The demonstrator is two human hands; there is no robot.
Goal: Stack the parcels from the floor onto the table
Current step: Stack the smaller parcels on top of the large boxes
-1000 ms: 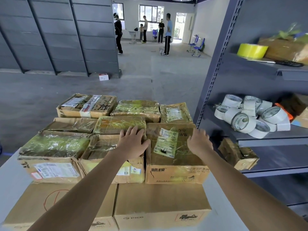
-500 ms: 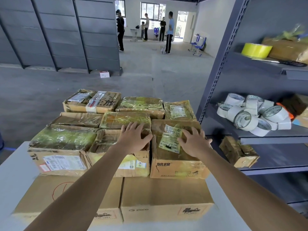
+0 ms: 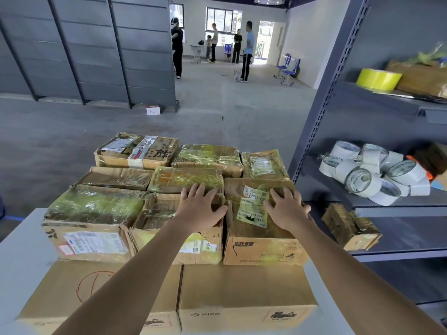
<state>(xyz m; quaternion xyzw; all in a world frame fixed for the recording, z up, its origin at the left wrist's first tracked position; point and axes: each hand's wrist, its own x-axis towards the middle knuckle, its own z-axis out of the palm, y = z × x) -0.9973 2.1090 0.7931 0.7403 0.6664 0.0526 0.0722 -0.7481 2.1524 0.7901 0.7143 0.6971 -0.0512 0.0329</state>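
Note:
Several taped cardboard parcels are stacked on a white table [image 3: 21, 240]. Two large plain boxes [image 3: 244, 293] form the near row. Smaller parcels sit on top and behind. My left hand [image 3: 199, 207] lies flat with spread fingers on a middle parcel [image 3: 159, 218] wrapped in yellowish tape. My right hand [image 3: 286, 209] presses flat on the neighbouring brown parcel [image 3: 261, 247], which carries a green and white label. Neither hand grips anything.
A grey metal shelf unit [image 3: 338, 76] stands close on the right with white tape rolls [image 3: 372, 175], a yellow roll [image 3: 378, 78] and a small parcel [image 3: 350, 226]. Grey floor stretches beyond the table, with a small white box [image 3: 153, 110]. Several people [image 3: 246, 52] stand far back.
My right hand moved from the parcel's right edge onto its top and now lies flat there. My left hand stayed on the middle parcel. The view shifted slightly.

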